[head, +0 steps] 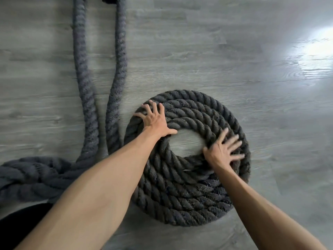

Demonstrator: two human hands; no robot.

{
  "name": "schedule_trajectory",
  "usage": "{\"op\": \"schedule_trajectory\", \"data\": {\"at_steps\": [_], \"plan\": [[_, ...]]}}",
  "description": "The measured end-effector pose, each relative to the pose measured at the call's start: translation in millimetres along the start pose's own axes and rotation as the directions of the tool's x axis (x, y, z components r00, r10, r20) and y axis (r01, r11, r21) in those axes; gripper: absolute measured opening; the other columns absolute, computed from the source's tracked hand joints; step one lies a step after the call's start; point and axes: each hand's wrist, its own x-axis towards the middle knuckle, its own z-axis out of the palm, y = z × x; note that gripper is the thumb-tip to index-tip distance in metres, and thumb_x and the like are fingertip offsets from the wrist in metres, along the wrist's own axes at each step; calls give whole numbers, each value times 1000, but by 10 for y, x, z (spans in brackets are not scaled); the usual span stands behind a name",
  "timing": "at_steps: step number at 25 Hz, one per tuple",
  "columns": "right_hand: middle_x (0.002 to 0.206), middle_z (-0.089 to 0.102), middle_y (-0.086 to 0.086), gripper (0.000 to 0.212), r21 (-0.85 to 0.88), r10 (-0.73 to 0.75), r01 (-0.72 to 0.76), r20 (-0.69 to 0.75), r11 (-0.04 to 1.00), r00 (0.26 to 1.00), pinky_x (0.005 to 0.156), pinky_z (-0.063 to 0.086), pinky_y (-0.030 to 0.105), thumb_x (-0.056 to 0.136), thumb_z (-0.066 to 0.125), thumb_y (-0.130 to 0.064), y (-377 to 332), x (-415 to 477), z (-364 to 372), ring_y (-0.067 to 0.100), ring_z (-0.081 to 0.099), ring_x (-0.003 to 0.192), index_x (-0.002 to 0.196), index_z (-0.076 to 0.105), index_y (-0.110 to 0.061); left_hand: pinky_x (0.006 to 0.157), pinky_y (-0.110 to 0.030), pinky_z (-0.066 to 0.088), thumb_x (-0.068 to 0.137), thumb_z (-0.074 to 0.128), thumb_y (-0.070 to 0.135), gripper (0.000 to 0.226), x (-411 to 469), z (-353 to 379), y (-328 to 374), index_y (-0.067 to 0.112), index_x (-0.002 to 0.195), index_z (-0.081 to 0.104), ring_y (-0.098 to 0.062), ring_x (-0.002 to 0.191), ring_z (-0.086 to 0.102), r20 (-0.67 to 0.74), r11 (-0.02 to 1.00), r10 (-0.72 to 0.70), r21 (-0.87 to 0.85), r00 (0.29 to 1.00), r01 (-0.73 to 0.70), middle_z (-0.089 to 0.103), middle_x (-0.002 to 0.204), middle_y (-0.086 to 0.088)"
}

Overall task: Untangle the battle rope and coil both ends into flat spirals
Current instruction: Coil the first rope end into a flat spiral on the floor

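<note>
Thick dark-grey twisted battle rope [187,159] lies on grey wood-plank floor [234,60], one end wound into a flat spiral of about four turns with a bare floor hole at centre. Left hand [155,120] flat on spiral's far-left rim, fingers spread, pressing, not gripping. Right hand [221,152] flat on spiral's right side by the hole, fingers splayed, blurred, holding nothing. Two straight rope runs [100,78] lead away left of spiral; bunched tangle of rope [30,177] sits left of spiral, unsorted. Rope looks heavy, stiff, rough-fibred, grippy, so it likely holds shape once laid. Best handled by palming turns or grabbing the loose run beside the spiral's left edge.
</note>
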Motion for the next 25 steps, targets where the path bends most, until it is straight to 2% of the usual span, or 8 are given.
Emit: {"op": "schedule_trajectory", "data": {"at_steps": [1, 2, 6, 10, 13, 17, 20, 25], "plan": [[165, -23, 21, 108, 42, 107, -109, 53, 993, 993, 110, -1, 80, 87, 64, -32, 76, -111, 25, 43, -21, 151, 160, -15, -19, 98, -80, 21, 58, 57, 90, 136, -8, -37, 19, 15, 157, 2, -53, 141, 6, 5, 1000, 12, 9, 1000, -12, -3, 160, -24], [165, -21, 21, 103, 41, 142, -145, 68, 989, 988, 111, 6, 80, 89, 61, -31, 104, -137, 23, 42, -20, 152, 161, -12, -16, 98, -79, 23, 58, 58, 89, 135, -9, -56, 27, 14, 156, 5, -53, 140, 9, -4, 1000, 14, 20, 1000, -14, 0, 159, -24], [166, -20, 19, 94, -44, 59, -55, 77, 998, 995, 113, 11, 77, 93, 57, -20, -150, 194, -171, 41, -16, 153, 162, -7, -17, 97, -76, 29, 62, 62, 83, 126, 30, -155, -101, 9, 152, 14, -53, 137, 16, -20, 999, -32, -4, 999, 32, 7, 157, -26], [166, -22, 17, 95, -112, -23, 38, 137, 993, 990, 113, 9, 77, 94, 58, -21, -298, 553, -297, 41, -17, 153, 162, -8, -19, 94, -69, 33, 59, 66, 81, 117, 125, -255, -159, 8, 142, 28, -46, 134, 23, -39, 991, -122, -64, 992, 119, 18, 153, -22], [166, -22, 16, 96, -131, -144, 164, 148, 978, 978, 112, 8, 78, 94, 60, -24, -490, 953, -440, 40, -18, 153, 161, -9, -21, 96, -63, 34, 56, 64, 85, 114, 250, -315, -204, 11, 137, 32, -42, 132, 26, -43, 976, -199, -100, 979, 194, 23, 149, -18], [167, -21, 13, 99, -183, -332, 363, 178, 914, 926, 111, 7, 80, 92, 63, -24, -974, 1561, -644, 38, -18, 153, 162, -7, -24, 93, -56, 36, 56, 57, 90, 117, 465, -397, -317, 9, 136, 34, -39, 129, 29, -45, 932, -345, -136, 938, 336, 29, 145, -17], [167, -21, 13, 99, -236, -442, 480, 197, 845, 875, 111, 7, 80, 91, 63, -24, -1336, 1931, -767, 39, -18, 153, 162, -6, -26, 89, -50, 34, 56, 48, 95, 118, 619, -439, -347, 9, 135, 35, -37, 125, 31, -60, 891, -442, -144, 895, 430, 31, 143, -16], [168, -18, 12, 101, -272, -603, 651, 245, 709, 759, 112, 6, 80, 91, 68, -30, -1906, 2480, -1007, 38, -16, 154, 162, -4, -28, 86, -47, 33, 59, 39, 97, 120, 855, -539, -287, 10, 140, 33, -37, 126, 31, -8, 797, -588, -178, 809, 577, 30, 147, -15]]}}
